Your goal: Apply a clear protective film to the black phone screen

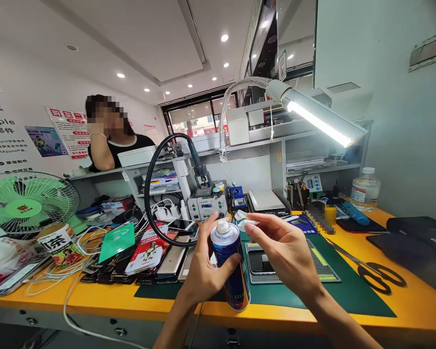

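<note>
My left hand [204, 271] is wrapped around a blue spray can [236, 291] with a white nozzle, held tilted slightly above the front of the bench. Just right of the nozzle, my right hand [288, 249] pinches a small crumpled white tissue [241, 219] between thumb and fingers. Whether the tissue touches the can is unclear. Behind my right hand, a dark phone-shaped part [261, 261] lies on a grey perforated tray [329, 275], and the hand partly covers both. Beneath the tray spreads a green mat [363, 300].
Scissors [381, 276] lie on the right. Phones and a red-and-white packet [147, 249] crowd the left, near a green fan [23, 206]. A black hose [148, 194] arcs beside a soldering station [207, 206]. Overhead hangs a lit lamp [319, 121]. A person [111, 140] sits behind the partition.
</note>
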A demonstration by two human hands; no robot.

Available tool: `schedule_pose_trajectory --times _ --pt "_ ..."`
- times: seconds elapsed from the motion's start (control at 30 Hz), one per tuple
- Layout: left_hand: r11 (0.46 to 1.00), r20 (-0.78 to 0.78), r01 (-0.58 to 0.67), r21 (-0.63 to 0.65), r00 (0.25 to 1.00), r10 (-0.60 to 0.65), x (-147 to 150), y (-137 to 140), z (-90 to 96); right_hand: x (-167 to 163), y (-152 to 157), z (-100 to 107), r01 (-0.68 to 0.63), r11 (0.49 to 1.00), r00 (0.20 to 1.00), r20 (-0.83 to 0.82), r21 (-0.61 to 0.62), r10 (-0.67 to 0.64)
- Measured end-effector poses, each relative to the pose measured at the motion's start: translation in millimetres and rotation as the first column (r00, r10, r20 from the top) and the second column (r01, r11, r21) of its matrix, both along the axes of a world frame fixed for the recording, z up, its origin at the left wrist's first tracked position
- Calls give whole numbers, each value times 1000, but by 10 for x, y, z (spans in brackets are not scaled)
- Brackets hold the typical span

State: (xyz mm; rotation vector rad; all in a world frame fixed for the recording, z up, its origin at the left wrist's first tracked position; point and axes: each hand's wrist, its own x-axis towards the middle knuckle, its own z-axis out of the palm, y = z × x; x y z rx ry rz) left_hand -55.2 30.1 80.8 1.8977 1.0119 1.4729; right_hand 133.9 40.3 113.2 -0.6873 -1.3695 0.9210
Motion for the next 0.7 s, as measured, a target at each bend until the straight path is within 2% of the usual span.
schedule_pose_trajectory --times 0.1,0.3,0.5,0.7 --pt "995 -90 -78 63 992 83 -5 13 -9 -153 37 6 53 997 998 19 63 -54" --pt "961 -147 -178 212 966 211 -19 20 -75 -269 -3 -8 203 954 965 119 219 -233" --pt "923 -209 -228 309 931 300 12 -41 -41 -280 -50 -32 187 967 970 126 171 -209" --pt "909 -220 -239 340 920 324 37 -71 -15 -292 -43 -40 135 959 966 182 249 -183"
